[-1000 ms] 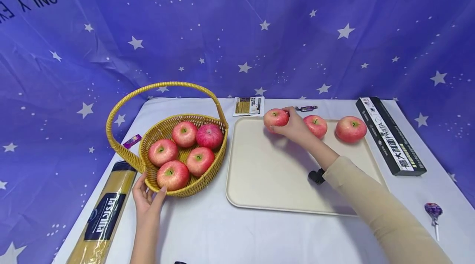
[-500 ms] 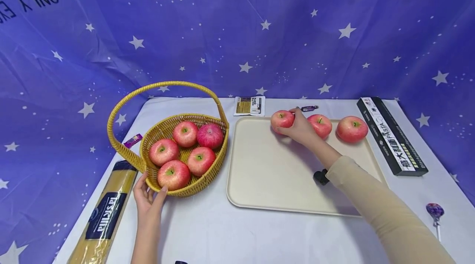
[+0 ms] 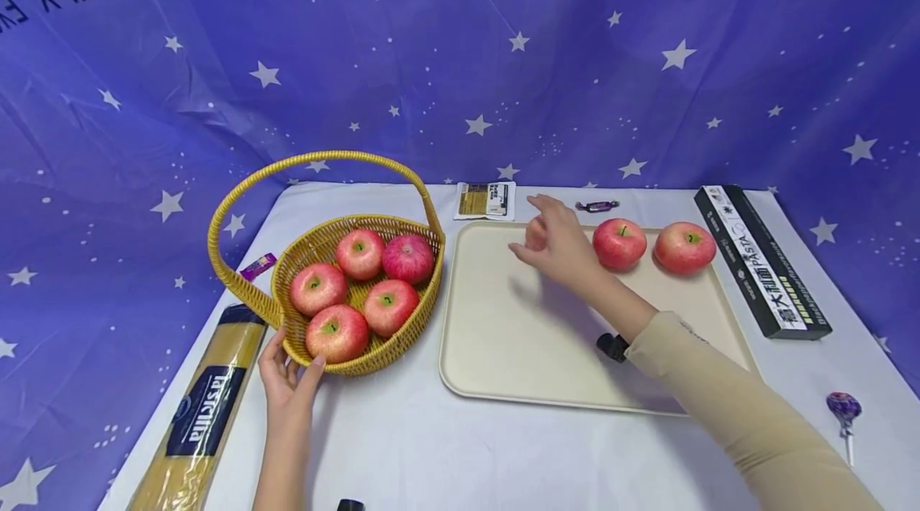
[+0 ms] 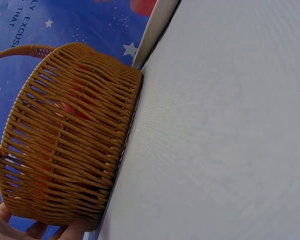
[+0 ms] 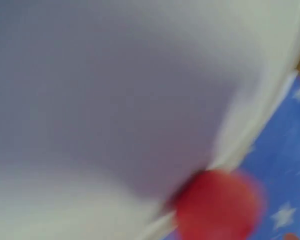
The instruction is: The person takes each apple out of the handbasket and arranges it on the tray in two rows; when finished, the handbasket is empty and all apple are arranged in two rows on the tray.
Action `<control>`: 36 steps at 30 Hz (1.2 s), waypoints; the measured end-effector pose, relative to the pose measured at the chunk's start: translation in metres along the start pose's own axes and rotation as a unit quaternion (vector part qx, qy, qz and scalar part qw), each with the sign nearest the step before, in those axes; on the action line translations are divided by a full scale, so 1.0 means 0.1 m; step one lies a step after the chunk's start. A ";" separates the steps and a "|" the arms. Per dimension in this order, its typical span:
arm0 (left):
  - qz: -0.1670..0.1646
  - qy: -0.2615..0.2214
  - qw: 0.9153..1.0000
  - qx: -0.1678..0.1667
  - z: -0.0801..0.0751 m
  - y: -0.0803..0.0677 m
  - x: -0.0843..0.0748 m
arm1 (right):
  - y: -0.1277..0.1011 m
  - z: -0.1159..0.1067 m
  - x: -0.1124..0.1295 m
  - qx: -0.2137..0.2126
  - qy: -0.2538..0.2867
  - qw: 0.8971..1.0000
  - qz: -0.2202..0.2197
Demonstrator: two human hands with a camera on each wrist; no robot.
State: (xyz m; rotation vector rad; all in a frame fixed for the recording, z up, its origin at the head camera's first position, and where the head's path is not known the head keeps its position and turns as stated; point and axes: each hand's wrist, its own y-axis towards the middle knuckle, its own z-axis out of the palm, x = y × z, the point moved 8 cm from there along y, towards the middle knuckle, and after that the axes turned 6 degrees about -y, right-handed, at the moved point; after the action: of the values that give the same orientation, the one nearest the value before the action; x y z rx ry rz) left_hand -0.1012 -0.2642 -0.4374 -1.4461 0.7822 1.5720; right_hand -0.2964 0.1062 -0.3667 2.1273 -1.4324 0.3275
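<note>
R hand (image 3: 557, 243) fingers spread, holds nothing, third apple (image 3: 535, 233) behind it on tray (image 3: 517, 351). L hand (image 3: 287, 375) steadies basket (image 3: 374, 359) at 7 o'clock; 5 apples left inside.

bright even light | soft shadows | right wrist view motion-blurred

This looks like a staged recording set rather than a lived-in room, though little beyond it shows. A purple star-printed backdrop cloth (image 3: 460, 64) with mirrored lettering hangs behind a white-covered tabletop (image 3: 460, 455). Props lie spread out: a wicker basket (image 3: 359, 295), a cream tray (image 3: 517, 335), boxed pasta (image 3: 762, 259).
</note>
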 end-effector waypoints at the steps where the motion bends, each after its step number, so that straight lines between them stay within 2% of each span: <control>1: 0.000 0.000 1.000 0.000 0.00 0.00 0.00 | 0.00 0.00 0.15 0.004 0.008 1.000 -0.020; 4: 0.001 0.003 1.000 0.003 0.01 0.00 -0.01 | -0.02 0.10 0.58 0.042 0.035 0.996 -0.067; 9: -0.004 0.016 1.000 0.008 0.02 0.01 -0.01 | -0.07 0.37 1.17 0.108 0.051 0.984 -0.133; 15: -0.006 0.017 1.000 0.011 0.02 0.01 0.01 | -0.07 0.77 1.56 0.155 0.004 0.970 -0.190; 21: 0.006 0.004 1.000 0.004 -0.01 0.00 0.02 | -0.05 1.05 1.82 0.206 -0.070 0.953 -0.212; 24: 0.011 0.000 1.000 0.006 0.00 0.00 0.01 | -0.05 1.16 1.87 0.233 -0.103 0.945 -0.204; 27: 0.010 0.002 1.000 0.008 0.00 0.00 0.01 | -0.04 1.24 1.89 0.243 -0.137 0.941 -0.194; 30: 0.009 -0.001 1.000 0.004 0.00 -0.01 0.01 | -0.03 1.26 1.89 0.236 -0.144 0.943 -0.187; 36: 0.006 0.007 1.000 0.009 0.00 -0.01 0.00 | -0.03 1.20 1.89 0.194 -0.098 0.958 -0.189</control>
State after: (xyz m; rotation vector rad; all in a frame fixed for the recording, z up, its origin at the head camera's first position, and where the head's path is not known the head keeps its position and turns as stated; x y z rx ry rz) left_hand -0.1007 -0.2638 -0.4377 -1.4435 0.8130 1.5613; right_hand -0.2299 -0.1079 -0.3743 2.7616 -1.0893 0.2714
